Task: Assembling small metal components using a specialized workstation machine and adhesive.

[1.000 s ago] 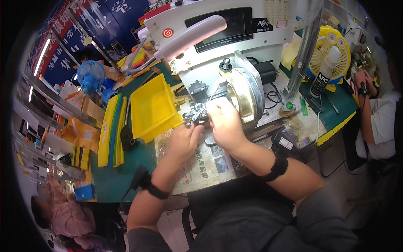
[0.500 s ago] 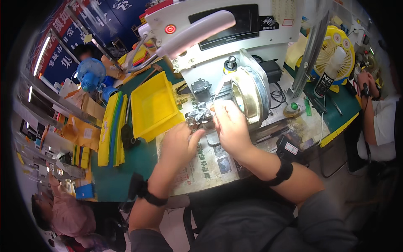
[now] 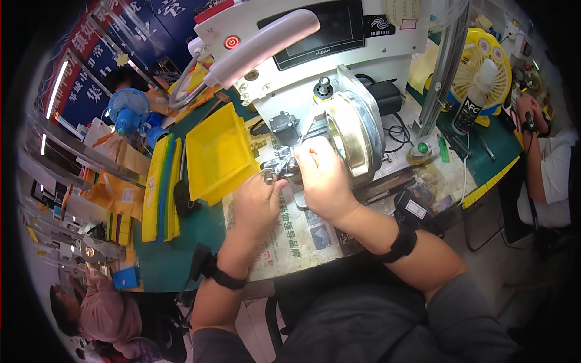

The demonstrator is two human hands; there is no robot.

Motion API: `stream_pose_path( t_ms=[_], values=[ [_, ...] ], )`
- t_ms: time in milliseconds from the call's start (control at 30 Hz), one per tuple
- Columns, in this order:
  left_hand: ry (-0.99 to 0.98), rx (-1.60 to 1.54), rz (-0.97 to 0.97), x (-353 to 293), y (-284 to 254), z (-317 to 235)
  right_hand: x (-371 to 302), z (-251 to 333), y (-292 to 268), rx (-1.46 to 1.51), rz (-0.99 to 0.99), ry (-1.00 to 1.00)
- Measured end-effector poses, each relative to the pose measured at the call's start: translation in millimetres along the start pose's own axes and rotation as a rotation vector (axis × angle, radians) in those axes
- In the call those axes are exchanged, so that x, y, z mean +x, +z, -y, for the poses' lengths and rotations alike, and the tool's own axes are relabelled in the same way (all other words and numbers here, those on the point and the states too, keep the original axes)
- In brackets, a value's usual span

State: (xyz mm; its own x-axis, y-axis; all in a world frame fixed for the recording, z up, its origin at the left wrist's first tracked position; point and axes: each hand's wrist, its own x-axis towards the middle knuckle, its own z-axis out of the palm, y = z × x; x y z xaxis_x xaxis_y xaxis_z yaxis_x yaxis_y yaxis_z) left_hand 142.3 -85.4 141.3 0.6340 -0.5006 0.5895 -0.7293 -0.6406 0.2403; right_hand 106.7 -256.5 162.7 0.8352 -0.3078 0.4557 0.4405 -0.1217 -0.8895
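Observation:
At the bench machine, both my hands meet at a small metal fixture (image 3: 279,164) just left of a round wheel with a brass-coloured rim (image 3: 356,142). My left hand (image 3: 256,204) is closed at the fixture's near left end, its thumb raised along the metal part. My right hand (image 3: 324,178) has its fingers curled in a pinch at the fixture's right side, close to the wheel. Whatever lies between those fingertips is hidden. A thin pale rod (image 3: 307,126) slants up from just above my right hand.
A yellow plastic bin (image 3: 219,154) stands left of my left hand. Over the machine's screen (image 3: 339,36) reaches a white lamp (image 3: 266,45). Yellow and blue strips (image 3: 160,187) lie farther left. Right of the machine are a black spray can (image 3: 467,115) and a yellow fan (image 3: 484,66).
The whole view has shifted slightly, with the machine now a little farther left. My right hand has turned a little, its fingers curling closer together. My left hand stays at the fixture.

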Motion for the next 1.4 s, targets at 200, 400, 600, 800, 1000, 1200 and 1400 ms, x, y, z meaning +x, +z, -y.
stream_pose_path(
  t_ms=[200,400,600,800,1000,1200,1400],
  values=[
    [-0.105,-0.091,0.071,-3,-2,-3,-1,-5,2,0.076,0.013,0.029],
    [-0.076,0.048,0.059,-20,-13,-30,-32,2,-13,0.325,0.132,0.273],
    [-0.072,0.248,0.216,-3,-50,-31,-59,9,-23,0.501,0.184,0.518],
    [-0.317,-0.331,-0.096,57,-64,-11,-24,-6,-7,0.649,0.125,0.811],
    [-0.274,-0.869,0.506,102,-26,12,17,-8,15,0.519,0.003,0.744],
    [-0.21,-0.964,0.51,105,-27,16,21,2,16,0.57,-0.05,0.742],
    [0.353,-0.05,-0.027,40,-57,-76,-55,8,-33,0.593,0.149,0.664]
  ],
)
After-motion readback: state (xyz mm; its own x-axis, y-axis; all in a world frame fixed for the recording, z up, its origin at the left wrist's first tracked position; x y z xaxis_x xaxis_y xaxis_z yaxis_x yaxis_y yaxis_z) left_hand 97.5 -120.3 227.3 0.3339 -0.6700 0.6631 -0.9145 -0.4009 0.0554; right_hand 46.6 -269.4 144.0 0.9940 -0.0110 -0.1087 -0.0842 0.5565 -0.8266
